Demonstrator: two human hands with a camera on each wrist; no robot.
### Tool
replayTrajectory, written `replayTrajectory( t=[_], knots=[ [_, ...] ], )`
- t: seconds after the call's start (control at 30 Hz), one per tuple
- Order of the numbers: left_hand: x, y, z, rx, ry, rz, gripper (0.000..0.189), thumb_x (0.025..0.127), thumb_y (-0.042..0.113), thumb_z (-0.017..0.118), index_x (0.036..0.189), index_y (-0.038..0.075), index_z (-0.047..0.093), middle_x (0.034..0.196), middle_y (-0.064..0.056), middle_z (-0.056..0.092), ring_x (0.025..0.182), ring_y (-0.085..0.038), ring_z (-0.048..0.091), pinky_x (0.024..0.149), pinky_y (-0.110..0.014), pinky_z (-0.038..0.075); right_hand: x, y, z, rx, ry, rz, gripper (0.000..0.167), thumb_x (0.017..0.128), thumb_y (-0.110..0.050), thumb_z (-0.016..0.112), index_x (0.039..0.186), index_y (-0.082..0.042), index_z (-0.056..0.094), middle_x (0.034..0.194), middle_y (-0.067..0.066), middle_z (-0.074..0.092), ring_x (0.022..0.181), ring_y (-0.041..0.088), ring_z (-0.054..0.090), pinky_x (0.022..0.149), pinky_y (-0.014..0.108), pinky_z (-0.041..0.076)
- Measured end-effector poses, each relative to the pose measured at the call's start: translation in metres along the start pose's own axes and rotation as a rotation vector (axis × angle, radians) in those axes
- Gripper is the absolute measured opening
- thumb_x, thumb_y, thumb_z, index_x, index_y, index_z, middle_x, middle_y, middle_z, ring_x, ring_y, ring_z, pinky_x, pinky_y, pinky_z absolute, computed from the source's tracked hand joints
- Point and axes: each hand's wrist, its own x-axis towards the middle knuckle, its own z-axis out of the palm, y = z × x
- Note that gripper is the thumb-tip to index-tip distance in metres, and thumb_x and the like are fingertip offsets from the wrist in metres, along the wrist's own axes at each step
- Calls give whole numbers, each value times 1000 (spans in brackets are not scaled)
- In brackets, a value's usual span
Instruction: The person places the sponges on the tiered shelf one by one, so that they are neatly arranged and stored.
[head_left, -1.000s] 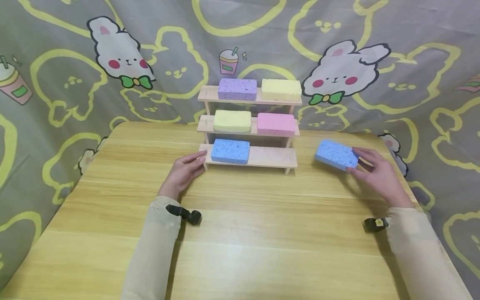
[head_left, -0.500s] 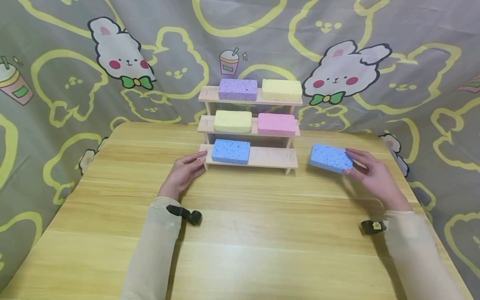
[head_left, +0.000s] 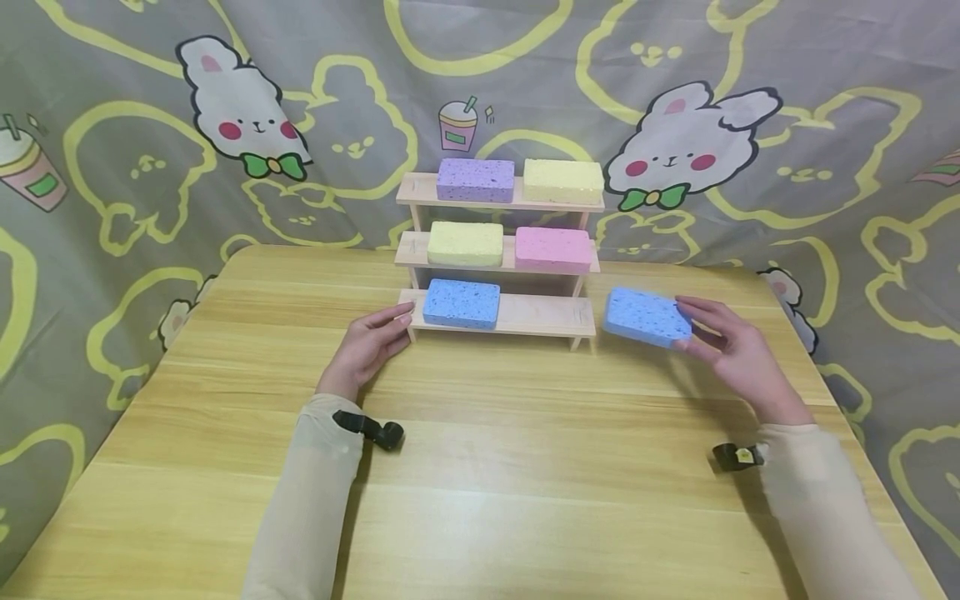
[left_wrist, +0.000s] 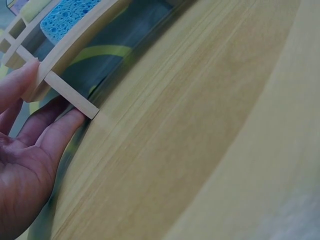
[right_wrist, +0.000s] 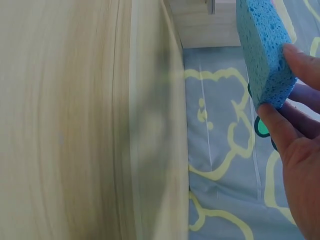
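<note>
My right hand pinches a blue sponge by its right end, just right of the lowest step of a three-tier wooden shelf. In the right wrist view the thumb and fingers press opposite faces of that sponge, held above the table. At the shelf's lower left corner, my left hand holds the step's end; in the left wrist view the thumb lies at the plank and fingers reach under it by the leg. Another blue sponge lies on the left of the lowest step.
A yellow sponge and a pink sponge sit on the middle step. On the top step are a purple sponge and another yellow sponge. A patterned curtain hangs behind the wooden table.
My right hand has carried the blue sponge leftward, closer to the shelf's right end. The left hand and the sponges on the shelf stay where they were.
</note>
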Motion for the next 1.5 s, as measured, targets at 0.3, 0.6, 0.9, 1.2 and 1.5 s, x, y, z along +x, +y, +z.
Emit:
replayTrajectory(
  t=[0.3, 0.6, 0.9, 1.2, 1.5],
  knots=[
    [0, 1, 1, 3, -1, 8, 35, 96, 4, 64, 130, 3, 62, 145, -17, 47, 110, -18, 62, 97, -34, 51, 2, -1, 5, -13, 5, -13, 53, 87, 3, 72, 137, 5, 53, 142, 13, 48, 126, 6, 44, 99, 20, 43],
    [1, 0, -1, 12, 5, -5, 40, 95, 5, 65, 135, 1, 57, 147, -17, 45, 114, -20, 60, 97, -33, 51, 2, -12, 13, 11, -7, -51, 53, 87, 5, 72, 136, 4, 54, 142, 12, 48, 127, 5, 44, 98, 15, 42],
    [2, -1, -2, -4, 4, 11, 32, 95, 4, 64, 128, 6, 65, 146, -17, 46, 112, -20, 61, 96, -34, 51, 6, -23, 21, 23, -19, -62, 52, 87, 3, 72, 136, 4, 54, 143, 13, 48, 129, 14, 45, 100, 24, 43],
    [1, -2, -2, -15, 5, 14, 23, 96, 3, 64, 113, 14, 74, 145, -19, 46, 108, -18, 62, 96, -34, 51, 10, -38, 29, 25, -35, -56, 50, 86, 5, 72, 134, 7, 55, 142, 13, 49, 130, 30, 44, 100, 28, 43],
    [-1, -1, 0, -4, 1, 15, 28, 95, 5, 65, 122, 10, 69, 146, -18, 46, 109, -18, 62, 97, -35, 51, 10, -58, 32, 53, -39, -68, 46, 87, 5, 72, 130, 9, 57, 138, 16, 50, 127, 21, 48, 101, 27, 43]
  ],
)
